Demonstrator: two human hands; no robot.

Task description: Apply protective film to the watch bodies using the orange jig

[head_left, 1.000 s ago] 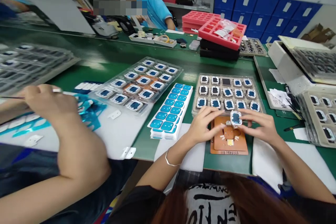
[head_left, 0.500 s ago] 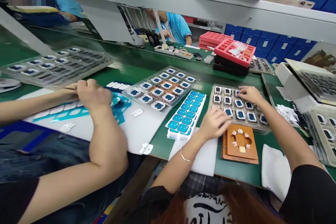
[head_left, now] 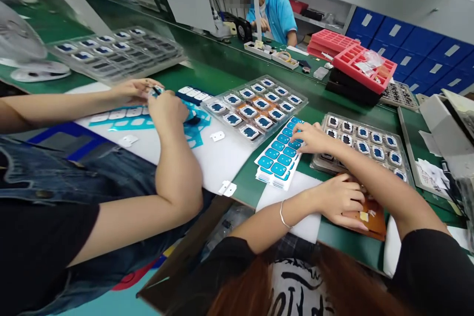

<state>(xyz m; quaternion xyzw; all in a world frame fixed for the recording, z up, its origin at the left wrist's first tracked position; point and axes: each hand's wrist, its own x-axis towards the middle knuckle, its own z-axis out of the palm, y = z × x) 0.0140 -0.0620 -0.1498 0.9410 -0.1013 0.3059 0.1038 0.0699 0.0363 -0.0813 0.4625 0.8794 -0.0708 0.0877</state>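
Observation:
My left hand [head_left: 342, 201], with a bracelet on the wrist, lies over the orange fixture block [head_left: 375, 219], fingers stretched out and slightly apart. It hides much of the block; a small yellow piece shows on it. My right hand [head_left: 313, 138] reaches across above the left one. Its bent, parted fingers touch the upper right of a stack of blue sticker sheets [head_left: 276, 155]; no lifted sticker can be made out. Right behind my hands is a clear tray [head_left: 403, 145] of white-framed parts, partly covered by my right forearm. A white pad [head_left: 309, 222] lies under my left wrist.
At left, a co-worker's hands [head_left: 163, 101] hold a small piece above a white sheet [head_left: 237, 158] with blue film. A second parts tray [head_left: 255, 108] stands between us. Red trays [head_left: 365, 64] are stacked behind. Another person [head_left: 274, 10] sits across the bench.
My right hand has moved left from the parts tray to the sticker sheets. My left hand has come down onto the orange block. The view has shifted, and the co-worker's hands have separated slightly.

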